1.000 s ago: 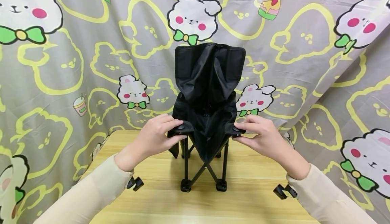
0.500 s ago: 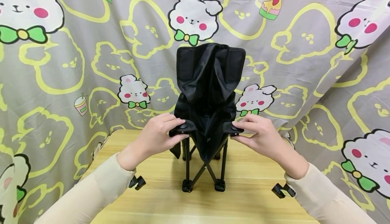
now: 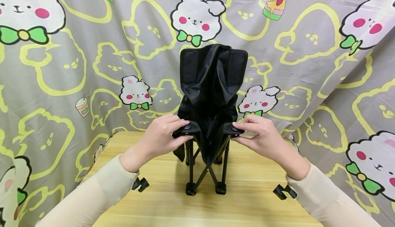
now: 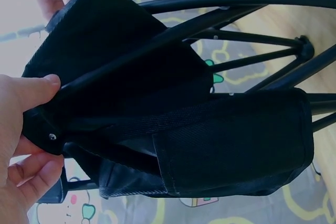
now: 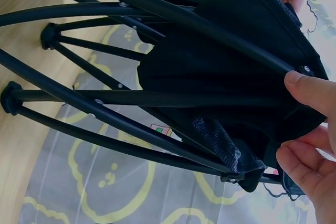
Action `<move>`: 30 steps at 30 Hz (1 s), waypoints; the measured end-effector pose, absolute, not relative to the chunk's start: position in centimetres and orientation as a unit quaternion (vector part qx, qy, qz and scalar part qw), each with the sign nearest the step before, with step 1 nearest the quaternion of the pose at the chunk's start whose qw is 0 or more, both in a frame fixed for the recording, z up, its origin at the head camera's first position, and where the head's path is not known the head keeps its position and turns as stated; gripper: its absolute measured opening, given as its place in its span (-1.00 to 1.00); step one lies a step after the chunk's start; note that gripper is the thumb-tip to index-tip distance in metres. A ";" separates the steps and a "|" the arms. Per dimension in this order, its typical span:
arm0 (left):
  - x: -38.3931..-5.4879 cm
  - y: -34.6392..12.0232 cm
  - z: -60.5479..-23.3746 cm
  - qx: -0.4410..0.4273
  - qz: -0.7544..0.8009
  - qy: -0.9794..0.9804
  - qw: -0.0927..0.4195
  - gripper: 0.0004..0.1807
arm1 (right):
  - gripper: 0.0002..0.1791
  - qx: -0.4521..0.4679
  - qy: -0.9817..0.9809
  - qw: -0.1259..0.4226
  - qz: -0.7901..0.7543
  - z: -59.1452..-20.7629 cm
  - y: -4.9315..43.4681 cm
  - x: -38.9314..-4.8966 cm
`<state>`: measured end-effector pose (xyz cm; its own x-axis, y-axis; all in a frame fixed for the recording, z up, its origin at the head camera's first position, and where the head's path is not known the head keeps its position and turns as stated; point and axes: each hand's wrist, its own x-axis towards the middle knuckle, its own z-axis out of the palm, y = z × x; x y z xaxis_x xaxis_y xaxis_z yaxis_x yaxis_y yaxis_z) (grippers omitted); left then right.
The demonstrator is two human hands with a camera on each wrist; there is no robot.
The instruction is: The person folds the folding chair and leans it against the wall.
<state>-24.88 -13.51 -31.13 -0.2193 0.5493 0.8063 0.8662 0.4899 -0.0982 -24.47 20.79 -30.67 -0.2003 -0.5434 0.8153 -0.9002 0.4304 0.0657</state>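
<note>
A black folding camp chair (image 3: 213, 72) stands upright on the wooden table, partly folded, its fabric seat sagging into a deep V between the front corners. My left hand (image 3: 162, 133) pinches the left front corner, fingers on top and thumb below. At the matching right corner, my right hand (image 3: 262, 132) grips in the same way. Crossed tube legs (image 3: 208, 169) end in black plastic feet on the tabletop. In the left wrist view a fabric side pouch (image 4: 236, 142) hangs off the chair. The right wrist view shows riveted leg tubes (image 5: 173, 19) running up to the seat fabric.
The light wooden table (image 3: 148, 203) spreads under and in front of the chair. A grey curtain (image 3: 102, 24) printed with cartoon rabbits hangs behind and along both sides. Small black mounts (image 3: 140, 184) stick out below both sleeves.
Both hands have moved toward each other with the front corners. The chair has become narrower, its front feet closer together and the seat fold deeper.
</note>
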 end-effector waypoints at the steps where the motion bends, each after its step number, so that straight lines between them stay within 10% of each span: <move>1: -24.9 -13.5 -31.1 -0.468 -0.191 -0.757 0.415 -0.57 | -0.40 0.487 -0.742 0.403 0.222 -30.6 20.7 -24.5; 30: -24.6 -12.4 -30.4 -0.472 -0.186 -0.753 0.420 -0.59 | -0.35 0.508 -0.717 0.418 0.230 -30.1 19.2 -24.8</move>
<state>-24.56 -12.43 -30.43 -0.2018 0.5539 0.8078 0.8662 0.4858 -0.1167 -24.76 19.18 -30.12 -0.1346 -0.5363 0.8332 -0.9212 0.3775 0.0942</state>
